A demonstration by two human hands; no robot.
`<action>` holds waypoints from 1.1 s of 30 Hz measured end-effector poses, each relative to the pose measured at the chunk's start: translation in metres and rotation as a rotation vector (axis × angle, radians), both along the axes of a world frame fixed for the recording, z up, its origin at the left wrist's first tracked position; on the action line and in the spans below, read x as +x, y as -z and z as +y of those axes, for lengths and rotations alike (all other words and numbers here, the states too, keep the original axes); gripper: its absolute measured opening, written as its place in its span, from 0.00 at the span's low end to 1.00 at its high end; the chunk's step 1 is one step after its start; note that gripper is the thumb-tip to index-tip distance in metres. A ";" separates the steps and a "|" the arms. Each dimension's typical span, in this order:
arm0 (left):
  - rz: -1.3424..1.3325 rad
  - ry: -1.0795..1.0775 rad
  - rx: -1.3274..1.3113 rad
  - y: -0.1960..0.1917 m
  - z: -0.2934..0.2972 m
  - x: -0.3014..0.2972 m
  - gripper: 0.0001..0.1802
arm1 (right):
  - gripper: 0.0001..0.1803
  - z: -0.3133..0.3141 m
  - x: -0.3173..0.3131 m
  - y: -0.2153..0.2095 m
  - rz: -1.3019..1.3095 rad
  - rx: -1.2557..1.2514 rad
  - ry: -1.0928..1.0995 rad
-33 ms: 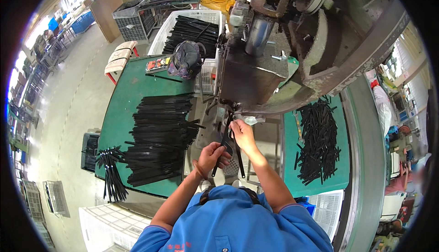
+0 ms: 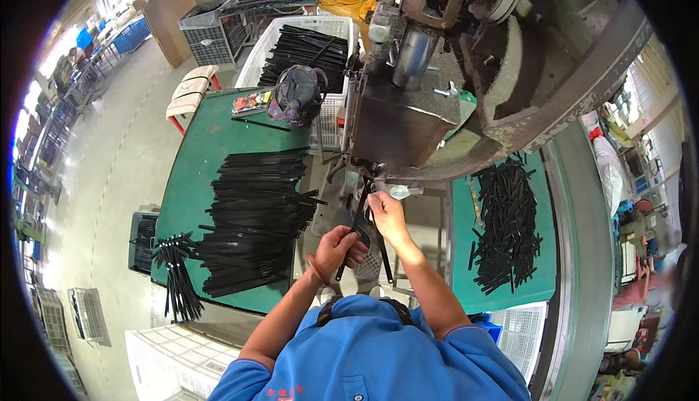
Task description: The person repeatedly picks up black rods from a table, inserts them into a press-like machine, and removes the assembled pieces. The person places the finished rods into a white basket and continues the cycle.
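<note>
Head view | left hand (image 2: 338, 246) closed round black strip (image 2: 357, 218), upper end at the press (image 2: 404, 128) | right hand (image 2: 387, 214) pinching second strip (image 2: 383, 253), fingertips partly hidden; lower end hangs free | strip pile (image 2: 251, 219) on green table (image 2: 196, 142), person's left.

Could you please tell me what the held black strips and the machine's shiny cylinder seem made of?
Black strips: smooth, perhaps coated metal or plastic; the straight, dark lengths leave it open. Shiny cylinder: probably polished steel, given its bright highlights.
</note>
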State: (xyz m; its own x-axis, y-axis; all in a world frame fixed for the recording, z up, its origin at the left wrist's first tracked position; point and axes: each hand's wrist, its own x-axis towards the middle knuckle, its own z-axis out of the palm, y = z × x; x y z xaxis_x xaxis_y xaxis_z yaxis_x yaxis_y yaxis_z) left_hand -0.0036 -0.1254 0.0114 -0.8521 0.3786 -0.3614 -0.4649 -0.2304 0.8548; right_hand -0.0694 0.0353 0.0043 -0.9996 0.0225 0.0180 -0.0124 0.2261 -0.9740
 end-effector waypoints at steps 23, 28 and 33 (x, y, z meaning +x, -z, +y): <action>0.023 0.146 -0.043 -0.029 -0.020 -0.013 0.12 | 0.08 0.002 0.037 -0.011 -0.199 -0.316 0.019; 0.043 0.166 -0.024 -0.028 -0.023 -0.016 0.11 | 0.08 0.002 0.037 -0.019 -0.244 -0.270 -0.018; 0.074 0.182 0.025 -0.045 -0.023 -0.013 0.11 | 0.08 0.003 0.044 -0.036 -0.124 -0.278 -0.016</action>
